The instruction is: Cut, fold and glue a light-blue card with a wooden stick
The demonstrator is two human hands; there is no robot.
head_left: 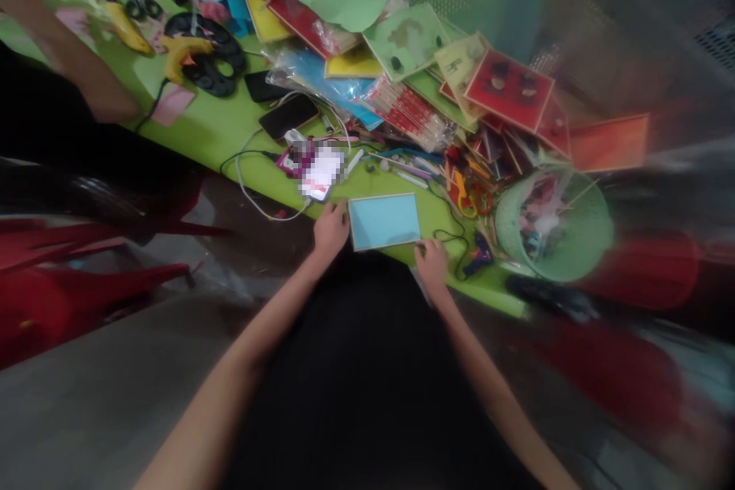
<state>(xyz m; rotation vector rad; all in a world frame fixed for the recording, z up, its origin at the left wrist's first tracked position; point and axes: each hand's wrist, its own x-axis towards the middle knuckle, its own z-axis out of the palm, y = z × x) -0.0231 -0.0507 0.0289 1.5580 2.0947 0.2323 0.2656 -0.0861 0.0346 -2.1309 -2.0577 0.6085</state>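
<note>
A light blue rectangular card (384, 220) with a pale, thin border lies near the front edge of the green table, directly before me. My left hand (331, 230) is closed at its left edge, fingers curled against the border. At the lower right corner, my right hand (432, 260) also has bent fingers on the border. Just beyond my left hand is a lit phone (322, 172) with a white cable. A dark blue glue gun (478, 256) lies to the right of my right hand, its cord looping on the table.
A green basket (597, 222) with scraps stands at the right. Orange-handled scissors (464, 195) lie among sticks. Framed coloured cards, such as a red one (508, 89), pile up behind. Another person's arm (69, 53) reaches in at the left, by a yellow glue gun (182, 53).
</note>
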